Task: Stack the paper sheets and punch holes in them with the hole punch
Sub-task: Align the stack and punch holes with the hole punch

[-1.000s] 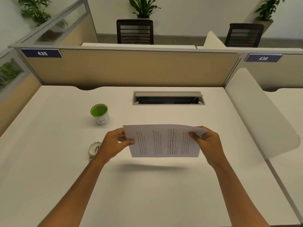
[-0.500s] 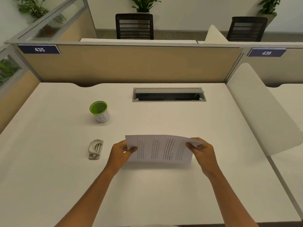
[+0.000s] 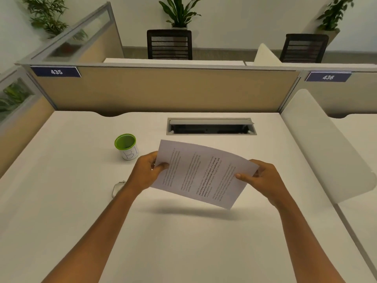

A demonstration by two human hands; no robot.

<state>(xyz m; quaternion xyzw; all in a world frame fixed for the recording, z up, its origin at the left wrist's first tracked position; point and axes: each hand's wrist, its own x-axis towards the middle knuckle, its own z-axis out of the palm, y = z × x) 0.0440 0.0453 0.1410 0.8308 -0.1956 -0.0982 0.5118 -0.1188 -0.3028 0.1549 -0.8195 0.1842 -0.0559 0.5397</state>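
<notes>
Printed paper sheets (image 3: 202, 173) are held in the air, tilted with the right end lower, slightly bowed, text running sideways. Short edges are pinched between thumb and fingers at each side. Hole punch (image 3: 117, 188), grey metal, is seen lying flat, mostly hidden just below the left-side fingers.

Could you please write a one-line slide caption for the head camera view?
Both hands, left hand and right hand, hold paper sheets above the desk.

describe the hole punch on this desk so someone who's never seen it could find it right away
Start at the white desk and find the green-rimmed cup left of centre. Nearer the person, the hole punch peeks from behind the left wrist. It is small, pale grey, low and mostly hidden.
</notes>
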